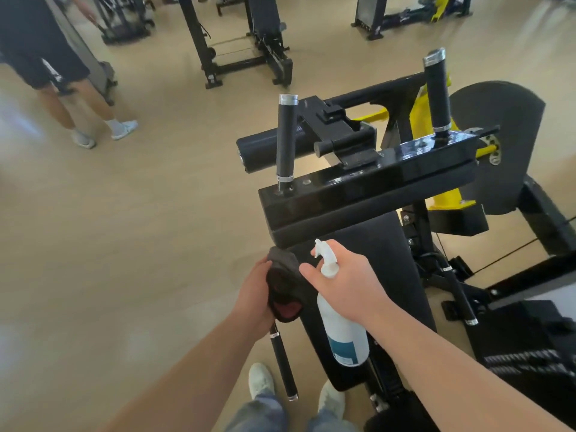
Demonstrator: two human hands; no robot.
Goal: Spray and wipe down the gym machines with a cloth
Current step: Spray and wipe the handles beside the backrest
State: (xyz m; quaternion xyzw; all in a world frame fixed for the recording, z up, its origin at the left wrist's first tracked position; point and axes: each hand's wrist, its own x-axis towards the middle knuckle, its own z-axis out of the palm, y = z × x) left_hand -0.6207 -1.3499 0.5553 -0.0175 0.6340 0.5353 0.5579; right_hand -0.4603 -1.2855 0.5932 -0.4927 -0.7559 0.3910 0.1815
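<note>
Behind the right hand (349,285) hides the bottle (346,335) neck; left hand (254,294) grips cloth (285,283).

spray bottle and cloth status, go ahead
Left hand grips cloth. Right hand grips spray bottle, held above black pad. Nothing blocking the pad.

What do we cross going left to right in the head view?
Bystander's legs → left hand → cloth it holds → right hand gripping the spray bottle → low side handle of the machine.
</note>
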